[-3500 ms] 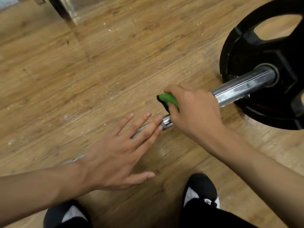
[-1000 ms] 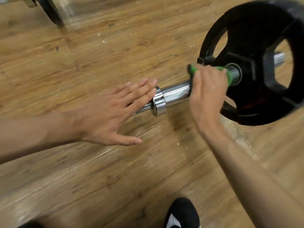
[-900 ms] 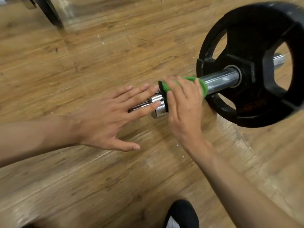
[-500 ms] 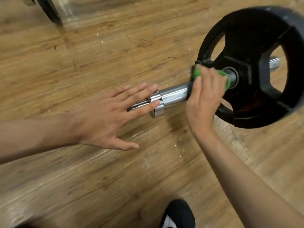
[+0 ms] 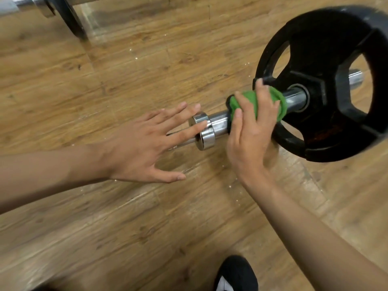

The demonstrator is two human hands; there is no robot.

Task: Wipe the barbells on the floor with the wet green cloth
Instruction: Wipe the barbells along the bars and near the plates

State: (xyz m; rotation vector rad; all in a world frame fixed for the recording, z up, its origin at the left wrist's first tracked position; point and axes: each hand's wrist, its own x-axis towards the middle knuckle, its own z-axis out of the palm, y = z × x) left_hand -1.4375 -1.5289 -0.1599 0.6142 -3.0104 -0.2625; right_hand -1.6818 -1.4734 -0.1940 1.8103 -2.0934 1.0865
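Barbell (image 5: 219, 123) was noted lying on the wooden floor (image 5: 105, 227), its line running from lower left up to the right. A chrome collar (image 5: 202, 132) was seen where the thin shaft meets the thicker sleeve. A black weight plate (image 5: 327, 131) was carried on the sleeve at the right, standing on edge on the floor. The sleeve's end was seen through one of the plate's openings.

The green cloth (image 5: 252, 101) was found draped over the sleeve between collar and plate, nearer the plate. It was clamped there by the right hand (image 5: 249, 133), which was laid on it from above. The fingers were curled over the cloth and the thumb was set on its collar side. One fingertip was seen against the plate's hub; whether it touched could not be told.

The left hand (image 5: 142, 143) was held flat and spread, nothing gripped. Its straight fingers were laid along the thin shaft, with the fingertips up against the collar. Its thumb was pointed out over the floor.

A second barbell (image 5: 27, 3) with a dark plate (image 5: 67, 19) was recorded at the far top left, well apart. A black shoe (image 5: 237, 271) with a white patch was noted at the bottom edge.
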